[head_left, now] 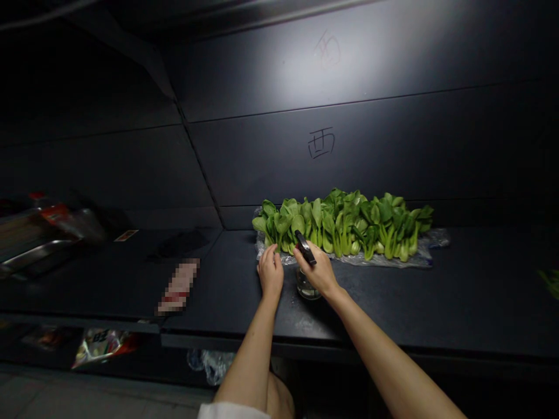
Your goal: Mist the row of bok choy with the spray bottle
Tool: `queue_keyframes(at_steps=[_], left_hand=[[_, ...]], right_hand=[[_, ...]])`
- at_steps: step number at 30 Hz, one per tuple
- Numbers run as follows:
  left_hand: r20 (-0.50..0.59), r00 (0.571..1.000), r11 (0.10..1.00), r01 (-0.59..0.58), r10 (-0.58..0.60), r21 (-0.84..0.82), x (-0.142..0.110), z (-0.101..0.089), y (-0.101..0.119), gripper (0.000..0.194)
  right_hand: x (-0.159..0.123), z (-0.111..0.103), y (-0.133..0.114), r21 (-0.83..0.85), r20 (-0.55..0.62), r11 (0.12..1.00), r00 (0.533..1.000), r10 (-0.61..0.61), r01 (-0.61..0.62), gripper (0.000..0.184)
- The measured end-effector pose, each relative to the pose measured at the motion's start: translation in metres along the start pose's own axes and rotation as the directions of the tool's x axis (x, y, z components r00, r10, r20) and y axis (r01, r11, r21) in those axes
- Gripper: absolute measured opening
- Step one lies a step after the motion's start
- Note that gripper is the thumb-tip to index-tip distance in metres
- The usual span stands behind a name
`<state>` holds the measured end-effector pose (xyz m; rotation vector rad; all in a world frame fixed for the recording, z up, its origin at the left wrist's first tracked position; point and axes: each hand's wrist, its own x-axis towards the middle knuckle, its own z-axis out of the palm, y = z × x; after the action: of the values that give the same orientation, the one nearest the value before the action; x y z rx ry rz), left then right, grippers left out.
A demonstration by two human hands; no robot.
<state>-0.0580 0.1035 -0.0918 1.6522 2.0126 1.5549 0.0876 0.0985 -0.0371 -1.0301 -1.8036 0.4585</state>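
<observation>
My right hand (321,269) is closed around the neck of a spray bottle (308,286) with a black trigger head and a clear body. The bottle is upright on the dark shelf, its head pointing towards the greens. A row of bok choy (343,224), leaves up and pale stems down, stands on clear plastic film (384,260) just behind it. Beside the row's left front corner is my left hand (270,273), fingers stretched forward and slightly bent, close to the film and the nearest stems. Nothing shows in it, and whether the fingertips touch the film I cannot make out.
Dark panels with a handwritten mark (321,142) back the shelf (471,302). To the left lies a blurred-out pink item (179,286). Red-and-clear packages (63,218) sit further left, and a colourful bag (103,346) lies below. More greens (551,282) show at far right.
</observation>
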Motion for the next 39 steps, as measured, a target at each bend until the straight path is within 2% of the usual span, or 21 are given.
queue_keyframes(at_steps=[5,8,11,14,15,17,21,25,31,39], left_hand=[[0.002,0.999,0.996,-0.054,0.054,-0.070,0.002,-0.005,0.007,0.035],[0.025,0.998,0.971,-0.048,0.056,-0.236,0.007,-0.004,0.019,0.035],[0.122,0.992,0.871,0.067,-0.009,-0.487,0.015,0.000,0.038,0.041],[0.332,0.940,0.725,0.287,-0.086,-0.627,0.022,0.004,0.058,0.053],[0.365,0.926,0.689,0.328,-0.099,-0.646,0.024,0.004,0.063,0.057],[0.386,0.916,0.651,0.362,-0.113,-0.668,0.027,0.003,0.072,0.057],[0.390,0.919,0.624,0.339,-0.059,-0.704,0.034,-0.004,0.083,0.047],[0.445,0.893,0.602,0.389,-0.062,-0.697,0.039,-0.010,0.087,0.043],[0.509,0.853,0.563,0.478,-0.116,-0.674,0.041,-0.013,0.093,0.048],[0.500,0.854,0.583,0.483,-0.148,-0.653,0.043,-0.007,0.094,0.061]], right_hand=[[0.001,-0.003,0.001,0.031,0.021,0.999,1.000,-0.015,0.014,0.027],[0.001,-0.006,0.001,0.056,0.030,0.998,0.999,-0.014,0.013,0.027],[0.000,-0.010,0.003,0.057,0.037,0.998,0.999,-0.010,0.008,0.028],[0.000,-0.012,0.004,0.066,0.036,0.998,0.999,-0.015,0.012,0.027],[0.000,-0.012,0.004,0.066,0.036,0.998,0.999,-0.016,0.013,0.026],[0.000,-0.013,0.005,0.056,0.039,0.998,0.999,-0.015,0.013,0.025],[0.000,-0.013,0.007,0.031,0.038,0.999,0.999,-0.039,0.037,0.022],[0.000,-0.012,0.009,0.011,0.028,0.998,0.997,-0.066,0.066,0.021],[-0.003,-0.014,0.010,-0.004,0.026,0.997,0.996,-0.083,0.083,0.020],[-0.003,-0.015,0.011,0.000,0.012,0.997,0.997,-0.071,0.071,0.019]])
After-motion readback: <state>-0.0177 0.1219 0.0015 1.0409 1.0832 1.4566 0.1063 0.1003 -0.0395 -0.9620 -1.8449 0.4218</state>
